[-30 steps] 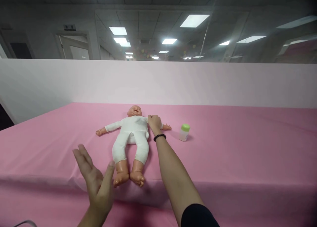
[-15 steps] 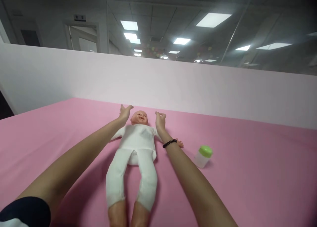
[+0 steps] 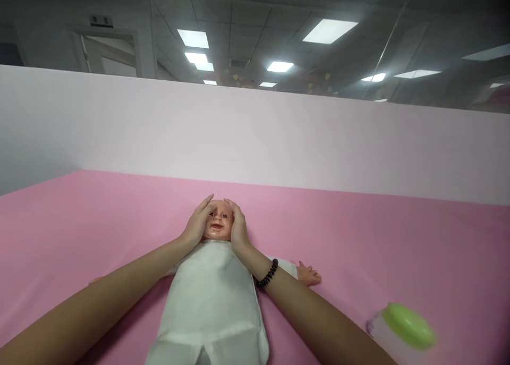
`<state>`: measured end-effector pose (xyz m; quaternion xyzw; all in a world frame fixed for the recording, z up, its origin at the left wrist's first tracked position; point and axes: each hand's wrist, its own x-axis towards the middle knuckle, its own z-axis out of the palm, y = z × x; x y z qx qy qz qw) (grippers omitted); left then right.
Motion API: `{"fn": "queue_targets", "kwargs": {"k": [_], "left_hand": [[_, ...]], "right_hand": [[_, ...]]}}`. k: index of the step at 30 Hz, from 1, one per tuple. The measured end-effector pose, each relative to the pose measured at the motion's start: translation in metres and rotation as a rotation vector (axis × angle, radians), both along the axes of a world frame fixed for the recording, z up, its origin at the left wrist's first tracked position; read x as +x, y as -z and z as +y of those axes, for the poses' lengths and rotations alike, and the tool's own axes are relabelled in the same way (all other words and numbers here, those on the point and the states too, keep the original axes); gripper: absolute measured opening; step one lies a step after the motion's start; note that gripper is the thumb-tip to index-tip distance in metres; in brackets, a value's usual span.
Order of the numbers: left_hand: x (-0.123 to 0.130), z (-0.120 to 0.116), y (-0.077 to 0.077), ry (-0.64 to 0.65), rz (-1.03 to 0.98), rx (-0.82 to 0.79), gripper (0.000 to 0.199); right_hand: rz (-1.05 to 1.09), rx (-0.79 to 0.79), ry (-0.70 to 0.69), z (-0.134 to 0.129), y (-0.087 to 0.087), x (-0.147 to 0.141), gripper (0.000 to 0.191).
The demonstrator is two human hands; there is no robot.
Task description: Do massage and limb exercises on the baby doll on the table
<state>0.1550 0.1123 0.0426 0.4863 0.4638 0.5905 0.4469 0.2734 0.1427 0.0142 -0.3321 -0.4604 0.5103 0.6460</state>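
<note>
A pink cloth covers the table (image 3: 402, 237) — on it a baby doll (image 3: 211, 296) lies on its back in a white suit, arms spread — and a green-capped bottle (image 3: 400, 328) sits near the doll's outstretched hand, not touching it.

A plastic bottle with a green lid (image 3: 400, 328) is placed at four o'clock on a pink tablecloth (image 3: 402, 248). A white partition (image 3: 255, 136) is seen at twelve o'clock, ceiling lights (image 3: 329, 31) above it, and a doorway (image 3: 107, 51) at eleven o'clock.
</note>
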Motion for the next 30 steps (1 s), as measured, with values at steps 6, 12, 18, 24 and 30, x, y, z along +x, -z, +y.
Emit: {"fn": "queue_targets", "kwargs": {"k": [6,12,18,24,30], "left_hand": [[-0.003,-0.013,0.004,0.017,-0.105,-0.042,0.060],[-0.008,-0.019,0.001,0.098,-0.132,-0.093,0.066],[-0.009,-0.019,-0.002,0.079,-0.135,-0.086,0.063],[-0.007,-0.015,-0.003,0.032,-0.177,-0.104,0.052],[-0.010,-0.018,-0.004,0.096,-0.151,-0.093,0.060]], "right_hand": [[0.000,-0.026,-0.066,-0.019,-0.012,0.006,0.050],[-0.121,-0.042,-0.110,-0.030,-0.020,0.013,0.058],[-0.126,-0.080,-0.122,-0.028,-0.022,0.014,0.059],[-0.090,-0.051,-0.111,-0.025,-0.019,0.014,0.051],[-0.128,-0.076,-0.126,-0.030,-0.022,0.014,0.056]]}}
